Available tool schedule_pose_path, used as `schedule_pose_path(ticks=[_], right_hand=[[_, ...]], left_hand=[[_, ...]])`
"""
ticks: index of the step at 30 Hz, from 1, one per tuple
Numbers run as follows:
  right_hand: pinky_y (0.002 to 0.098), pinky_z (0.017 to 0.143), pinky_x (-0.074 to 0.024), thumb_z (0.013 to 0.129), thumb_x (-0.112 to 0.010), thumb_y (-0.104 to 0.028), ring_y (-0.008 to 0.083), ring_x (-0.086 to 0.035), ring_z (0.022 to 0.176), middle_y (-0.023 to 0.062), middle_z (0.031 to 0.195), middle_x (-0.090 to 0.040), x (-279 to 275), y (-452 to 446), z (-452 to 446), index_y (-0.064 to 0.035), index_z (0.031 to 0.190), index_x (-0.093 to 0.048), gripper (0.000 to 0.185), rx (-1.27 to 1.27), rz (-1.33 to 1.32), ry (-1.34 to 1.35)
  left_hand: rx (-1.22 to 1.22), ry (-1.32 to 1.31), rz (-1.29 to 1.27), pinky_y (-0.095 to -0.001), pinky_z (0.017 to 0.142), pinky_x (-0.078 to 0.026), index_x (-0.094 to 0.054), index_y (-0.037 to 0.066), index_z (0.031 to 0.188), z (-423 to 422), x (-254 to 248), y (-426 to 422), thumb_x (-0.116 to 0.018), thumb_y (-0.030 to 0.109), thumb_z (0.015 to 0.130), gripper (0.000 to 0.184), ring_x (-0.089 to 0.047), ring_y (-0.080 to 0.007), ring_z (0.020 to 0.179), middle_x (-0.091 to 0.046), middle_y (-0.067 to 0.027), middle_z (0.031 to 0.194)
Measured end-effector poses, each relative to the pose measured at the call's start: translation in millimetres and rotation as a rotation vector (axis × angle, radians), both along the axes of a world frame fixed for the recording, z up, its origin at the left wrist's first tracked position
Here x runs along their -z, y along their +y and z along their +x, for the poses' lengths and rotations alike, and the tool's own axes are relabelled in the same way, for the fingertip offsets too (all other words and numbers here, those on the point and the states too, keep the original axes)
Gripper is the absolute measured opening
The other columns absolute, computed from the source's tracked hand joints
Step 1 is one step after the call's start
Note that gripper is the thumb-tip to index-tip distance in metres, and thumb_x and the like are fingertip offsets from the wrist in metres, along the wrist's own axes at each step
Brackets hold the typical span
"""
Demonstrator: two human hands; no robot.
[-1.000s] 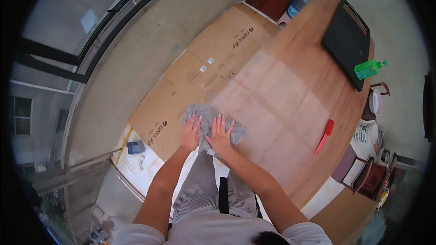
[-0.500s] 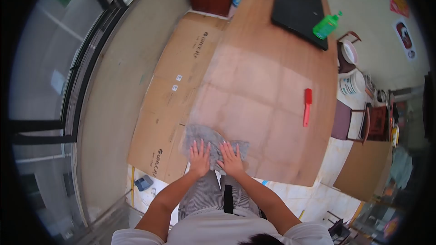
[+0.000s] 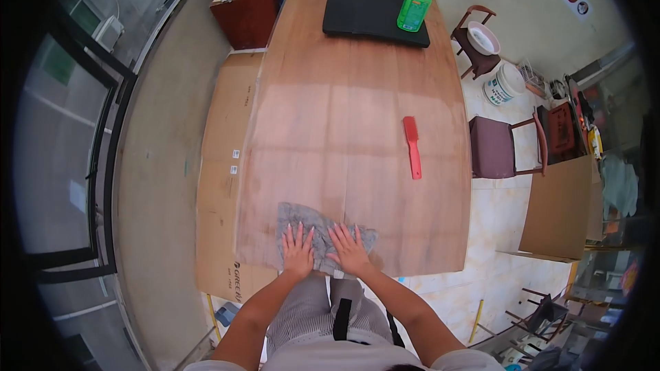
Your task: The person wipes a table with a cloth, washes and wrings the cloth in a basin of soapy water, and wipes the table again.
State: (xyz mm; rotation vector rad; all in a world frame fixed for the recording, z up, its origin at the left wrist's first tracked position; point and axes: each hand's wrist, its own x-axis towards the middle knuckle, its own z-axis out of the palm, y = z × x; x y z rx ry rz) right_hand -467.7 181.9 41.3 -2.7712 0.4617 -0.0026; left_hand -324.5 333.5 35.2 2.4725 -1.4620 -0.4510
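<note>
A grey cloth (image 3: 323,235) lies rumpled on the near end of the wooden table (image 3: 330,130). My left hand (image 3: 298,253) rests flat on its left part, fingers stretched out. My right hand (image 3: 349,251) presses on its right part, fingers also spread. Both hands are open, on top of the cloth rather than wrapped round it. Farther up the tabletop, to the right, lies a red brush (image 3: 412,148). A green pump bottle (image 3: 414,8) stands on a black board (image 3: 364,1) at the far end.
Flattened cardboard (image 3: 223,165) runs along the table's left side. To the right stand a purple-seated chair (image 3: 492,148), a white bucket (image 3: 505,84) and another chair bearing a basin (image 3: 483,38). A large cardboard box (image 3: 560,213) is on the floor at right.
My view has turned, so the table now appears more upright. The cloth and both hands have shifted rightward on the tabletop, away from its left edge. Both hands remain flat on the cloth.
</note>
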Motion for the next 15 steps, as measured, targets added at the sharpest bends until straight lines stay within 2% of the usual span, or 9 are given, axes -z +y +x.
schedule_pose_path(ticks=[6, 10, 15], right_hand=[[0.0590, 0.112, -0.0136, 0.084, -0.061, -0.049, 0.0306, -0.026, 0.141, 0.0146, 0.150, -0.032, 17, -103, 107, -0.0057, 0.147, -0.029, 0.083, 0.126, -0.048, -0.109], [0.0592, 0.113, -0.0120, 0.083, -0.061, -0.049, 0.0307, -0.024, 0.142, 0.0138, 0.151, -0.029, 27, -189, 194, -0.0065, 0.148, -0.026, 0.085, 0.225, -0.100, -0.151], [0.0587, 0.114, -0.0069, 0.091, -0.047, -0.054, 0.0284, -0.018, 0.144, 0.0108, 0.155, -0.023, 37, -302, 318, -0.0089, 0.151, -0.020, 0.080, 0.334, -0.166, 0.008]], left_hand=[[0.042, -0.084, -0.099, -0.0604, 0.113, -0.009, -0.032, 0.019, 0.148, 115, 3, -125, -0.055, 0.024, 0.086, 0.067, -0.010, -0.0439, 0.143, -0.017, -0.0139, 0.157], [0.077, -0.117, -0.118, -0.0591, 0.114, -0.008, -0.028, 0.022, 0.150, 207, 18, -224, -0.053, 0.024, 0.088, 0.067, -0.009, -0.0411, 0.144, -0.015, -0.0105, 0.158], [0.049, -0.196, -0.135, -0.0578, 0.115, -0.005, -0.026, 0.026, 0.150, 319, 39, -346, -0.050, 0.024, 0.089, 0.066, -0.006, -0.0393, 0.145, -0.012, -0.0078, 0.159]])
